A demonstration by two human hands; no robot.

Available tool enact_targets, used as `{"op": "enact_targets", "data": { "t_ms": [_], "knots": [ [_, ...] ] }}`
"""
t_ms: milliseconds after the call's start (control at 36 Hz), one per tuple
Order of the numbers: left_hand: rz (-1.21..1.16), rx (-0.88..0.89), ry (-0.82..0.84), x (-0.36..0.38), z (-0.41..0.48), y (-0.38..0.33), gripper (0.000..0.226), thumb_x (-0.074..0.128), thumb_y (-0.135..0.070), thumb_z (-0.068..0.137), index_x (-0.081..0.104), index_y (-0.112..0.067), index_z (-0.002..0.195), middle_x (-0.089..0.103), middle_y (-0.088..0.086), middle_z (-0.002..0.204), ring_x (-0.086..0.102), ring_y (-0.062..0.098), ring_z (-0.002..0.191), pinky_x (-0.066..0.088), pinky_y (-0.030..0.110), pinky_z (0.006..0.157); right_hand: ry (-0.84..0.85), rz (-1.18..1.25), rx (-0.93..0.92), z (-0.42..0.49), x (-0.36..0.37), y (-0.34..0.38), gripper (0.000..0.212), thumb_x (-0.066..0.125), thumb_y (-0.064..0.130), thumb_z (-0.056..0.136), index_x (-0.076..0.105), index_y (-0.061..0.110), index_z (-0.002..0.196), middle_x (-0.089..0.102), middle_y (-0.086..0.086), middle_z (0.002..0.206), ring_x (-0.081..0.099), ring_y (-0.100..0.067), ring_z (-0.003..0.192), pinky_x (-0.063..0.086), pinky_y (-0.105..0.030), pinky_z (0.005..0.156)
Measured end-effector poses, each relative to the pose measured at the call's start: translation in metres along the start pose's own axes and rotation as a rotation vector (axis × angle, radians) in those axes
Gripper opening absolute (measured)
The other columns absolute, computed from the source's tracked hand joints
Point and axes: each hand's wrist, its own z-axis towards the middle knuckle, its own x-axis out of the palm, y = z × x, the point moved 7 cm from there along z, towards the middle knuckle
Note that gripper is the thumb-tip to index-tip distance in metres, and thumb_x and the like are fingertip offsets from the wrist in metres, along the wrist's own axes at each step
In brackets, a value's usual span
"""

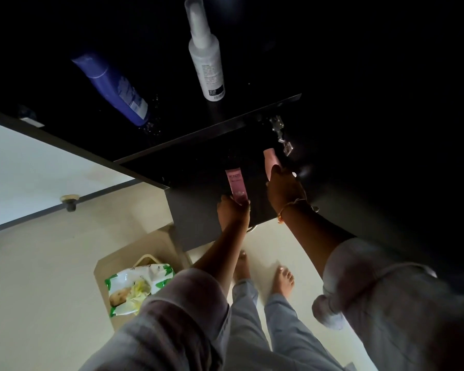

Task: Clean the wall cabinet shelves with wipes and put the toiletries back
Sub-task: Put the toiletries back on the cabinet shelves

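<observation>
I see the dark wall cabinet (204, 218) filling most of the view, its interior too dim to make out well. On its upper shelf (206, 124) a blue bottle (113, 89) stands to the left and a white spray bottle (205, 52) near the middle, well apart. Below the cabinet lies the pale floor (38, 277), where a pack of wipes (134, 290) rests on a beige stool (142, 245) to my left. My left hand (232, 211) has its fingers closed around the bottom end of a pink tube (236, 187), held upright on the lower shelf. My right hand (285, 188) grips a paler pink tube (271, 159), just right of the first, near the cabinet's metal hinge (280, 135). A gold bangle (292, 207) circles my right wrist.
</observation>
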Motion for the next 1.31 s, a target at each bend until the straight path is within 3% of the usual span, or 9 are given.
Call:
{"op": "enact_targets", "data": {
  "t_ms": [111,250,361,472,528,667,917,1083,1306],
  "knots": [
    [-0.007,0.009,-0.023,-0.005,0.011,0.008,0.042,0.075,-0.036,0.077,0.060,-0.008,0.104,0.070,0.010,0.102,0.065,0.028,0.097,0.055,0.038,0.080,-0.015,0.045,0.041,0.008,0.017,-0.001,0.046,0.022,0.041,0.100,0.042,0.028,0.139,0.059,-0.011,0.123,0.059,-0.032,0.103,0.035,-0.033,0.068],
    [-0.036,0.024,-0.012,-0.009,0.013,0.010,0.040,0.076,-0.033,0.078,0.061,-0.006,0.104,0.070,0.010,0.102,0.064,0.027,0.097,0.051,0.033,0.077,0.011,0.007,0.008,0.000,0.017,0.006,0.040,0.037,0.025,0.100,0.038,0.019,0.139,0.048,-0.017,0.135,0.056,-0.041,0.111,0.051,-0.044,0.084],
    [-0.041,0.036,-0.008,-0.009,0.014,0.012,0.037,0.076,-0.033,0.079,0.062,-0.008,0.101,0.070,0.009,0.101,0.064,0.026,0.097,0.051,0.034,0.078,-0.061,0.059,-0.047,-0.007,0.017,0.012,0.047,0.017,0.038,0.100,0.017,0.046,0.146,0.048,-0.007,0.137,0.054,-0.035,0.113,0.047,-0.045,0.083],
    [-0.027,0.035,-0.005,-0.009,0.014,0.013,0.038,0.076,-0.036,0.078,0.062,-0.010,0.102,0.070,0.007,0.100,0.065,0.024,0.095,0.053,0.033,0.077,-0.049,-0.097,-0.096,-0.013,0.013,0.017,0.031,0.046,0.020,0.096,0.051,0.020,0.127,0.050,-0.013,0.136,0.056,-0.044,0.108,0.054,-0.048,0.084],
    [-0.030,0.031,0.000,-0.010,0.015,0.015,0.038,0.076,-0.036,0.079,0.062,-0.010,0.103,0.070,0.007,0.100,0.065,0.023,0.095,0.051,0.029,0.074,-0.067,-0.139,-0.079,-0.013,0.011,0.019,0.031,0.052,0.018,0.095,0.051,0.013,0.125,0.055,-0.015,0.129,0.060,-0.045,0.101,0.056,-0.048,0.078],
    [-0.030,0.027,0.008,-0.016,0.016,0.017,0.034,0.075,-0.033,0.080,0.063,-0.010,0.101,0.071,0.005,0.098,0.065,0.022,0.093,0.040,0.023,0.066,-0.043,0.072,-0.019,-0.005,0.012,0.021,0.051,0.052,0.028,0.097,0.035,0.018,0.144,0.056,-0.012,0.131,0.060,-0.039,0.110,0.052,-0.047,0.081],
    [-0.033,0.040,-0.025,-0.031,0.015,0.021,0.019,0.062,-0.036,0.091,0.061,-0.017,0.092,0.072,0.003,0.088,0.067,0.023,0.089,0.040,0.023,0.065,0.099,0.181,0.079,-0.001,0.027,0.025,0.054,0.071,0.035,0.084,0.052,0.012,0.128,0.051,-0.014,0.128,0.058,-0.038,0.111,0.051,-0.047,0.083],
    [0.058,0.067,-0.018,-0.043,0.010,0.024,0.030,0.052,-0.038,0.095,0.071,-0.014,0.096,0.074,0.009,0.087,0.068,0.027,0.086,0.049,0.028,0.068,0.201,0.233,0.067,-0.015,0.032,0.025,0.046,0.074,0.036,0.081,0.059,0.011,0.117,0.064,-0.015,0.115,0.062,-0.036,0.104,0.054,-0.042,0.081],
    [0.163,0.161,-0.058,-0.069,-0.007,0.028,0.028,0.050,-0.039,0.090,0.069,-0.018,0.093,0.068,0.004,0.085,0.065,0.020,0.075,0.056,0.034,0.069,0.110,0.265,0.019,-0.059,-0.002,0.040,0.040,0.071,0.038,0.078,0.060,0.016,0.109,0.065,-0.012,0.107,0.063,-0.033,0.096,0.050,-0.033,0.069]
  ]
}}
